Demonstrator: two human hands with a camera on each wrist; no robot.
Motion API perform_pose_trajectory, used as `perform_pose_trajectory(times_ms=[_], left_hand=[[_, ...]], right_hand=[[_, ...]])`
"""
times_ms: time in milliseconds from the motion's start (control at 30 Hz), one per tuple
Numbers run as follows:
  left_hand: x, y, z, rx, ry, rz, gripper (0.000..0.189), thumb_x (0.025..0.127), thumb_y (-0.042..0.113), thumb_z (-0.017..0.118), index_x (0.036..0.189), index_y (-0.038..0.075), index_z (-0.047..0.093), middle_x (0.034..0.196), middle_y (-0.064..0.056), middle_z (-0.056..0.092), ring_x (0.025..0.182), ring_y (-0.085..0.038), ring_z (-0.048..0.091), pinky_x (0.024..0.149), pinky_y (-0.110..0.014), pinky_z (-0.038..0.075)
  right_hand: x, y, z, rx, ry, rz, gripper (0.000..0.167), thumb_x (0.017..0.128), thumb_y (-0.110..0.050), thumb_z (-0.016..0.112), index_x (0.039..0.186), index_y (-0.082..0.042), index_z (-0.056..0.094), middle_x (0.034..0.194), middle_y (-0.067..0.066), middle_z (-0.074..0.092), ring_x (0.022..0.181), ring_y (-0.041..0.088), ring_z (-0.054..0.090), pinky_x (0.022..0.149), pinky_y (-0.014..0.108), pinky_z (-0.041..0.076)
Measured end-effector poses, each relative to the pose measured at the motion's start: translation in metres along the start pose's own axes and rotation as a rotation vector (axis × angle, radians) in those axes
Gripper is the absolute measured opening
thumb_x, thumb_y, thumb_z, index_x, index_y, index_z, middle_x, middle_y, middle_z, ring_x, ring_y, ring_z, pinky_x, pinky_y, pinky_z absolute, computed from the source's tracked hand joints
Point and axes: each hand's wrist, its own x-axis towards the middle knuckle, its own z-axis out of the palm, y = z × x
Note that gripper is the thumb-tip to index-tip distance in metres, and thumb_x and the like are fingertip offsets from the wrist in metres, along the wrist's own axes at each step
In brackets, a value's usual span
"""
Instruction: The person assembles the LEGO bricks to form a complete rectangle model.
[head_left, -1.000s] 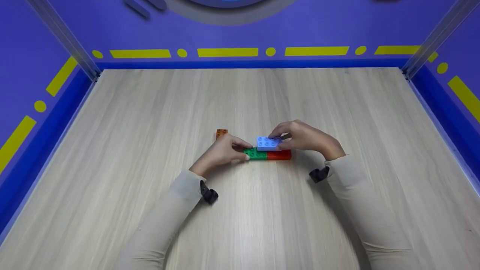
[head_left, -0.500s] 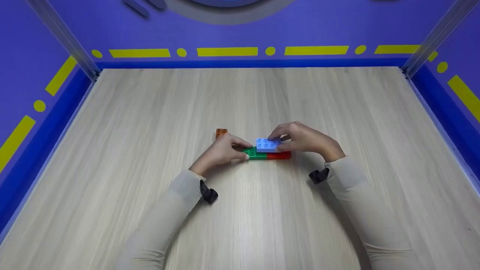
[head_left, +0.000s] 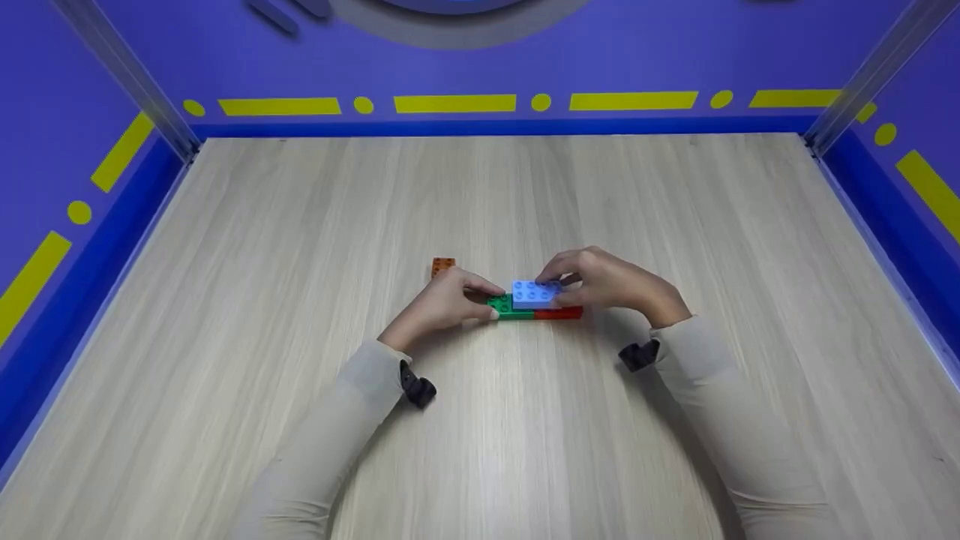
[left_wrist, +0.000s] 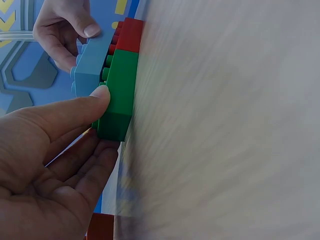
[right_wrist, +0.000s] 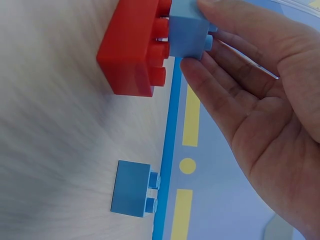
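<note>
A light blue block (head_left: 532, 295), a smooth rectangular brick of moulded plastic with round studs on top, sits right of the frame's centre, pinched near its right end between the thumb and fingers of the right hand (head_left: 606, 277). It lies level across the seam between a green block (left_wrist: 121, 90) and a red block (head_left: 561, 313), which stand end to end on the table (head_left: 480, 427); rounded studs show between the layers in both wrist views, and I cannot tell whether the upper brick is pressed down or only resting on them. The left hand (head_left: 452, 298) grips the green block's left end, thumb on the near side and fingers behind, narrowed to the brick's width. Just behind that hand, near the frame's centre, is an orange-brown block (head_left: 443, 265), short, studded and partly hidden. A small blue block (right_wrist: 131, 189), boxy with two cylindrical studs visible, stands in the lower middle of the right wrist view. The tabletop has pale, streaked wood grain; creased beige sleeves (head_left: 311, 450) enter from the lower corners, and smooth purple-blue panels (head_left: 480, 71) with flat yellow bars and dots line the upper frame.
</note>
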Motion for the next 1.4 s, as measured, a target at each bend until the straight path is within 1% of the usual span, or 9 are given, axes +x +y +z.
perform_pose_trajectory(times_ms=[333, 500, 867, 1100, 1300, 1400], left_hand=[[-0.0001, -0.0004, 0.0005, -0.006, -0.008, 0.008, 0.03, 0.08, 0.013, 0.077, 0.11, 0.016, 0.075, 0.113, -0.001, 0.071, 0.104, -0.014, 0.064, 0.092, -0.034, 0.05], [0.0006, -0.0014, 0.001, -0.008, -0.009, 0.002, 0.03, 0.08, 0.014, 0.077, 0.11, 0.016, 0.075, 0.113, 0.0, 0.071, 0.104, -0.014, 0.064, 0.092, -0.034, 0.05], [-0.0002, -0.0014, 0.0007, -0.02, -0.004, -0.004, 0.029, 0.08, 0.013, 0.077, 0.109, 0.017, 0.075, 0.111, 0.0, 0.071, 0.102, -0.014, 0.064, 0.091, -0.034, 0.051], [-0.0009, 0.0002, 0.0004, -0.014, -0.008, -0.016, 0.029, 0.08, 0.014, 0.077, 0.109, 0.018, 0.075, 0.112, 0.001, 0.071, 0.103, -0.014, 0.064, 0.092, -0.034, 0.05], [0.0, -0.0007, 0.0004, 0.002, -0.006, 0.003, 0.029, 0.081, 0.013, 0.077, 0.11, 0.017, 0.075, 0.112, 0.0, 0.071, 0.104, -0.014, 0.064, 0.091, -0.034, 0.051], [0.0002, -0.0006, 0.0001, 0.004, -0.005, -0.001, 0.03, 0.08, 0.013, 0.077, 0.11, 0.017, 0.074, 0.113, 0.0, 0.071, 0.104, -0.015, 0.064, 0.091, -0.034, 0.051]], right_hand=[[-0.0015, -0.0008, 0.0021, 0.018, -0.003, -0.025, 0.029, 0.086, -0.004, 0.067, 0.114, -0.001, 0.069, 0.115, 0.012, 0.067, 0.107, 0.026, 0.065, 0.09, 0.038, 0.053], [-0.001, -0.0018, 0.0032, 0.0, -0.01, -0.043, 0.029, 0.086, -0.003, 0.066, 0.115, -0.001, 0.069, 0.114, 0.012, 0.067, 0.106, 0.025, 0.065, 0.089, 0.036, 0.054], [-0.0009, -0.0067, 0.0028, -0.053, -0.02, -0.039, 0.03, 0.087, -0.004, 0.067, 0.117, -0.002, 0.069, 0.116, 0.012, 0.066, 0.106, 0.025, 0.065, 0.089, 0.037, 0.054], [-0.001, -0.0089, 0.003, -0.104, -0.018, -0.045, 0.03, 0.087, -0.006, 0.067, 0.117, -0.003, 0.069, 0.11, 0.011, 0.067, 0.102, 0.024, 0.066, 0.086, 0.038, 0.055], [-0.0015, -0.0099, 0.0037, -0.107, -0.015, -0.036, 0.031, 0.086, -0.006, 0.068, 0.117, -0.004, 0.069, 0.106, 0.011, 0.066, 0.099, 0.023, 0.065, 0.084, 0.038, 0.055], [-0.0013, -0.0102, 0.004, -0.117, -0.014, -0.038, 0.031, 0.086, -0.007, 0.068, 0.117, -0.004, 0.069, 0.105, 0.01, 0.066, 0.097, 0.023, 0.065, 0.083, 0.039, 0.055]])
